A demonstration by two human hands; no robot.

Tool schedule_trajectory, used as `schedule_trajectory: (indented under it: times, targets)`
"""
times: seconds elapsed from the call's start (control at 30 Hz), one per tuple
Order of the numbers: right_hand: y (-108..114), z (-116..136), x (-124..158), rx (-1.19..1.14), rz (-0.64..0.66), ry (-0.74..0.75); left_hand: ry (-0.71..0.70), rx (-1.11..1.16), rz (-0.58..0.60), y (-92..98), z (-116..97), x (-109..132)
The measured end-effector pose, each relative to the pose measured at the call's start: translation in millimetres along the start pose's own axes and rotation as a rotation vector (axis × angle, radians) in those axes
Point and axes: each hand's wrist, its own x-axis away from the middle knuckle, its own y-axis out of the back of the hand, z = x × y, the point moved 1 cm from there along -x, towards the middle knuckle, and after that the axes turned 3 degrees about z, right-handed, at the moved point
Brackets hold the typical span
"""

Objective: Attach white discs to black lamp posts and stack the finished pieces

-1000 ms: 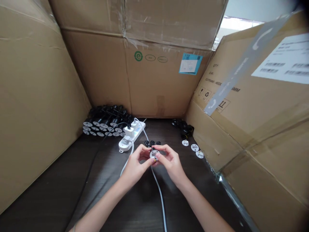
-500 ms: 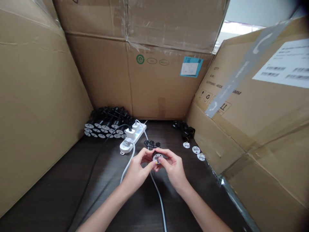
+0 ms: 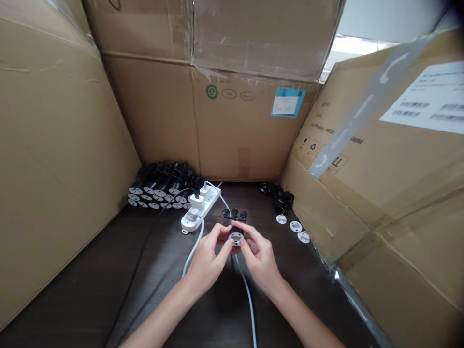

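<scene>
My left hand (image 3: 208,258) and my right hand (image 3: 260,256) meet over the dark table (image 3: 90,280) and pinch a small round device (image 3: 236,238) between their fingertips. It has a pale face and a dark body, and it is held above a white cable (image 3: 246,299) that runs toward me. Just beyond my fingers lies a black three-headed connector (image 3: 235,214). A white power strip (image 3: 201,208) with white plugs in it lies to the left of my hands.
Several similar black round devices (image 3: 159,191) are stacked at the back left. A few black ones (image 3: 279,197) and three white-faced discs (image 3: 295,226) lie at the right. Tall cardboard boxes (image 3: 235,96) wall in the table on the left, back and right.
Both hands have drawn slightly toward me with the round device, turning it between the fingertips. The view has shifted a little.
</scene>
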Motion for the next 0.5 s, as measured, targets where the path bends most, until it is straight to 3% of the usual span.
schedule_trajectory:
  times: [0.27,0.5]
  targets:
    - [-9.0,2.5,4.0,-0.209,-0.085,-0.020,-0.020,-0.105,-0.046,-1.4,-3.4,4.4]
    - [-8.8,-1.2,6.4,-0.124,-0.107,0.039,-0.031,-0.099,-0.033,-3.3,-0.2,5.2]
